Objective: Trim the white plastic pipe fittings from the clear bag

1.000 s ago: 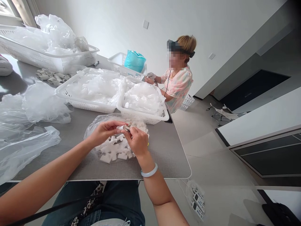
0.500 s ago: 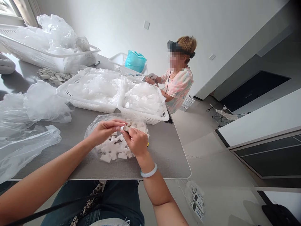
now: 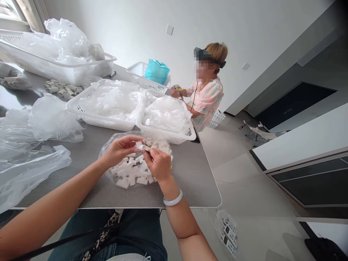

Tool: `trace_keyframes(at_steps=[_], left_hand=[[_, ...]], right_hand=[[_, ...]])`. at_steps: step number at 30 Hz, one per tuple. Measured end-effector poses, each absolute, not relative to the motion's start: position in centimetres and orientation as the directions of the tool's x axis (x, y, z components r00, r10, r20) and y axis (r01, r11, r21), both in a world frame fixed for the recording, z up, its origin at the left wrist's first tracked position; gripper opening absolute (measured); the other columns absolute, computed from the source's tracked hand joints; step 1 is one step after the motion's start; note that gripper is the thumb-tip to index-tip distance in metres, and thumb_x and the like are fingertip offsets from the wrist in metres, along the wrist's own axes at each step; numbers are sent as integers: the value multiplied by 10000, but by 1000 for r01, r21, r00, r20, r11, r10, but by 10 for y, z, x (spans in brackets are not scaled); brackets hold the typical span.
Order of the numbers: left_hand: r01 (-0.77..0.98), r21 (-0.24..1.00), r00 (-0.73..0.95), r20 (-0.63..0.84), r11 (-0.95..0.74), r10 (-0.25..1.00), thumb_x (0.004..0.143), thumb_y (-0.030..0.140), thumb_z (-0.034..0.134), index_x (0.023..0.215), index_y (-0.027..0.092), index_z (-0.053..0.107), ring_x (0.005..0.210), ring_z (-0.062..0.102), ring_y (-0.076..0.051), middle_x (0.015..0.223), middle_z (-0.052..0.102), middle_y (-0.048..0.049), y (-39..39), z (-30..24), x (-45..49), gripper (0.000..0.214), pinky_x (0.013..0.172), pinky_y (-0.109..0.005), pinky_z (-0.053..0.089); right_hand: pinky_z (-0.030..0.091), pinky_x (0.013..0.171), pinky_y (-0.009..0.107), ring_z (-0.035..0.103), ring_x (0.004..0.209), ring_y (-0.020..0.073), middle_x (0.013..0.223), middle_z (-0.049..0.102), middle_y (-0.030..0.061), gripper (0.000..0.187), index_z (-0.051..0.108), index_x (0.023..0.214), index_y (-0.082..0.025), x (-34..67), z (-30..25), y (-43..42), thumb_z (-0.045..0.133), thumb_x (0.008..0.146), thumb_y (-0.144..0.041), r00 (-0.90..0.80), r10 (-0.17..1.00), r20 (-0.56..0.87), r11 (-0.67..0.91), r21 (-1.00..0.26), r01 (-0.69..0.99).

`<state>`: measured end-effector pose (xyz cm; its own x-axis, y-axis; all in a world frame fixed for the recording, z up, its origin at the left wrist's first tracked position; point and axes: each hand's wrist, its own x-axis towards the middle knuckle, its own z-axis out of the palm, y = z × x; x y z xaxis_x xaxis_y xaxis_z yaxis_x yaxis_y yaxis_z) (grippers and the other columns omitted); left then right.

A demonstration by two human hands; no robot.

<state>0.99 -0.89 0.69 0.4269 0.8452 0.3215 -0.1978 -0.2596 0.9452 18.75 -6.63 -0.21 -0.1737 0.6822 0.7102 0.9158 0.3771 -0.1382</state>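
Grey table (image 3: 190, 181), white-walled room, daylight from the left.

- White fitting (image 3: 140, 146): small moulded plastic piece, held just above the table's near middle, between both hands.
- Left hand (image 3: 119, 151): grip pinched on the fitting's near end, thumb and fingertips.
- Right hand (image 3: 159, 165): grip pressed together at the other end. Could not tell whether it also held a second small part.
- Handling, as judged: light, stiff, smooth and likely slippery. Best taken by fingertips across the short body, not the open ends.
- Directly below: pile of fittings (image 3: 130, 175), lying on a clear bag (image 3: 107, 174).
- Just behind: two white baskets (image 3: 165, 135) side by side, full of clear film.
- Left: loose plastic bags (image 3: 51, 119).
- Far end: a co-worker (image 3: 206, 98), seated, hands busy at the table edge.
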Motion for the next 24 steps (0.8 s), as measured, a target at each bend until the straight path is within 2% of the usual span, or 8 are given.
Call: trace_keyframes(at_steps=[2,5,10,13,17,21,24], left_hand=[[-184,939,417,341,-289,842,778,387,820,1059,198,778,606,624,-118,926,757,-75,-9,5,10,341,518,-197,532],[-185,932,438,362,-312,823,794,413,802,1015,189,784,676,678,-160,916,762,-87,-8,3,10,314,569,-227,568],[-200,932,445,360,-301,820,780,421,815,975,198,793,630,690,-164,889,773,-84,-9,2,10,296,547,-242,582],[-237,939,441,332,-248,834,738,418,848,947,207,799,724,729,-202,917,782,-88,-10,4,10,300,611,-266,614],[-226,961,448,247,-158,859,721,505,835,910,205,802,847,746,-257,997,786,-107,-13,8,9,356,701,-317,633],[-236,964,448,220,-123,867,714,545,828,823,192,789,901,741,-282,993,789,-110,-14,10,10,372,734,-331,628],[-239,961,449,234,-136,862,719,532,831,889,190,790,912,736,-279,982,786,-112,-13,10,10,385,767,-336,622]], right_hand=[[256,491,217,430,474,86,518,489,-25,607,507,618,-192,188,-2,-66,242,1050,-525,-152,698,700,359,-159,920],[247,487,212,431,464,81,515,477,-27,632,498,615,-194,189,-1,-65,231,1034,-585,-144,720,679,339,-164,926],[224,488,222,439,454,77,487,477,-29,628,486,585,-194,187,0,-66,222,1062,-505,-166,658,735,368,-121,922],[229,487,217,430,447,72,476,476,-33,614,482,576,-193,185,0,-67,243,1068,-472,-156,616,772,376,-115,919],[251,497,214,448,468,81,507,511,-21,614,508,607,-194,187,-2,-65,251,1052,-531,-130,648,751,343,-135,930],[234,486,223,417,439,78,476,478,-32,619,492,583,-197,187,-2,-65,264,1051,-531,-157,634,757,361,-111,926],[227,494,228,426,442,77,472,479,-33,606,485,574,-198,187,-2,-65,280,1058,-500,-167,643,748,355,-98,930]])
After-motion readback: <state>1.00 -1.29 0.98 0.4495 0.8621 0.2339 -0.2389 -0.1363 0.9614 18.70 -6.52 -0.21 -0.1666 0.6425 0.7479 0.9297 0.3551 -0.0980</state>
